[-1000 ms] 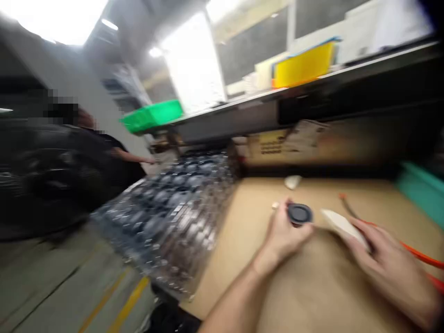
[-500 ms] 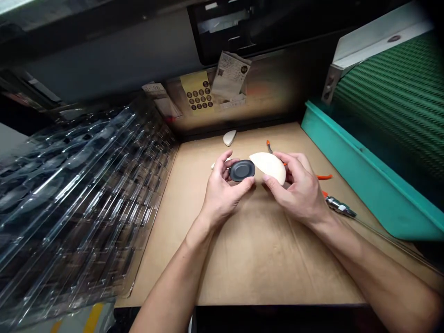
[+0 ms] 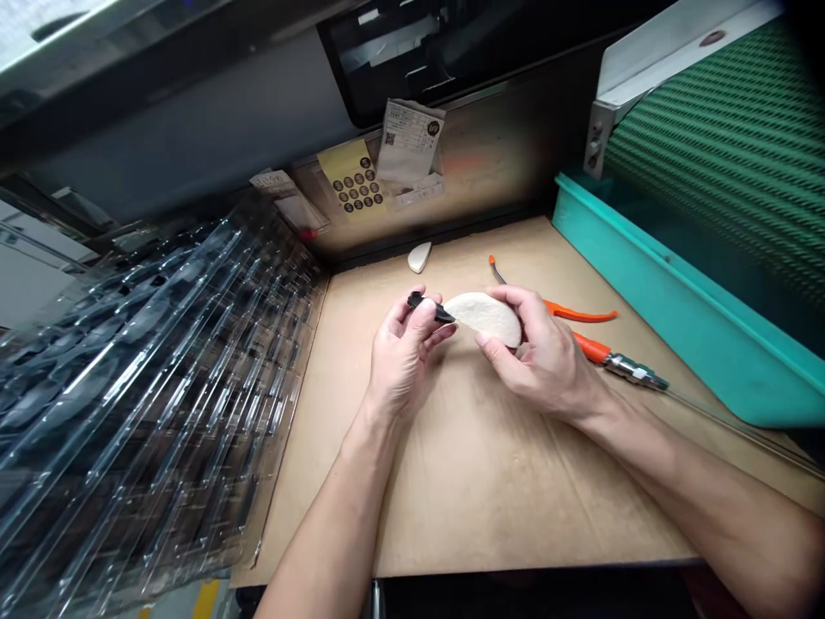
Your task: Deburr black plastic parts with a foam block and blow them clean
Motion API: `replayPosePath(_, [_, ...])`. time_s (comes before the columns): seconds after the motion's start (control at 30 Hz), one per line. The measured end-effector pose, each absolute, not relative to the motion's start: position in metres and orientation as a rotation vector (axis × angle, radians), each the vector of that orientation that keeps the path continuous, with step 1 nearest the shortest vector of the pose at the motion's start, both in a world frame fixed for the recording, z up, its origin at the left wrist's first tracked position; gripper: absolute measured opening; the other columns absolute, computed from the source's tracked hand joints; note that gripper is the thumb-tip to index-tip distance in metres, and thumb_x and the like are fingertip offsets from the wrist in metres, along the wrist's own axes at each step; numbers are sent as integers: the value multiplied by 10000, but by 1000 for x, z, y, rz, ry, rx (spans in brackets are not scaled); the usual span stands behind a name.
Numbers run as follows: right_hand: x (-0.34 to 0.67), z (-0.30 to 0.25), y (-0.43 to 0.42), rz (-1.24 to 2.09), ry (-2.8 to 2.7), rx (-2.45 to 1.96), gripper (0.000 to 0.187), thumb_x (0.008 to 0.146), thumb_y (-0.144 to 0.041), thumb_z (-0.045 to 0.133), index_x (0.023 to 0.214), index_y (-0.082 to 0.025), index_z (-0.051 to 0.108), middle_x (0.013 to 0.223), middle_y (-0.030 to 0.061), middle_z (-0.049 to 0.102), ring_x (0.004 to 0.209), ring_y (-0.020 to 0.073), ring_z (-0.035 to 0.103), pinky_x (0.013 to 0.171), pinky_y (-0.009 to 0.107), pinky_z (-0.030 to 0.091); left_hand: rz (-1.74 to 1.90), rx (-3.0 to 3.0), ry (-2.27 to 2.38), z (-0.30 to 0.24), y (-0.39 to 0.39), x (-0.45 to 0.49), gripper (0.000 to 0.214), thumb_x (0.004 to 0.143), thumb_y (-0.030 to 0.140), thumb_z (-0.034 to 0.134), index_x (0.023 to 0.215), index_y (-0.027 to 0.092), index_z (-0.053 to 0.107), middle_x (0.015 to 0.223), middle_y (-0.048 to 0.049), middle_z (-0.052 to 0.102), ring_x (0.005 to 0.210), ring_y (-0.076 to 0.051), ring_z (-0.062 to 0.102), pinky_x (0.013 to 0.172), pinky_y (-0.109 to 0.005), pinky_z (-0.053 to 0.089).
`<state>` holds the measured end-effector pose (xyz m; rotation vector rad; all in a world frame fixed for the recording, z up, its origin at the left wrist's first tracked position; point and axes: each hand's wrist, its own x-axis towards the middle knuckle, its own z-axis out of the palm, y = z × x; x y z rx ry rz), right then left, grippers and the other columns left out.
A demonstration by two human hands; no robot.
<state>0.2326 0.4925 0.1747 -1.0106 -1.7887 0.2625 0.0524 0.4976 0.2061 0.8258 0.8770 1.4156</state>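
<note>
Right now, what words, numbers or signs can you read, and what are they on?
Nothing is clear enough to quote.
White printed label: fine print, a square code and a dark round mark, too small to read.
Yellow sheet: dark round marks, too small.
Paper slip left of it: characters, too blurred.
Paper strip below the label: characters, too blurred.
Black piece and cream half-round pad: no writing visible.

One head-worn camera looks forward and down from above the near edge of the tabletop [image 3: 503, 490], close to the left hand [image 3: 396, 357] and right hand [image 3: 547, 357], its view reaching the panel [image 3: 506, 163] behind.
</note>
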Motion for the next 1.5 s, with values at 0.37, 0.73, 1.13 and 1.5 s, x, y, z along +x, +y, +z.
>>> replayPosePath(0.37, [242, 179, 501, 59, -1713, -1040, 547, 933, -260, 605, 1423, -29, 531, 1320, 203, 645, 1188, 325, 654, 1014, 445, 578, 1313, 592, 755, 212, 496, 58, 400, 1065, 433, 381, 1098, 147, 658, 971, -98, 689, 709, -152, 663, 608, -248, 490])
replayPosePath(0.73, [238, 181, 494, 94, -1768, -1080, 502, 920, -259, 625, 1397, -109, 578, 1274, 139, 676, 1077, 291, 685, 875, 387, 608, 1237, 451, 744, 207, 501, 54, 458, 1075, 441, 277, 1042, 139, 619, 868, -97, 677, 607, -138, 612, 570, -234, 465])
replayPosePath(1.13, [235, 176, 493, 114, -1847, -1030, 439, 952, -259, 612, 1372, -132, 602, 1259, 124, 696, 1095, 293, 696, 957, 400, 588, 1223, 494, 822, 198, 501, 58, 543, 1075, 532, 254, 970, 146, 622, 753, -70, 662, 569, -137, 619, 537, -231, 473])
replayPosePath(1.5, [234, 174, 493, 148, -1890, -996, 416, 951, -268, 607, 1352, -155, 606, 1248, 107, 707, 1085, 304, 701, 944, 435, 600, 1276, 499, 968, 192, 502, 66, 533, 1066, 533, 284, 944, 145, 629, 696, -46, 647, 522, -127, 605, 517, -231, 456])
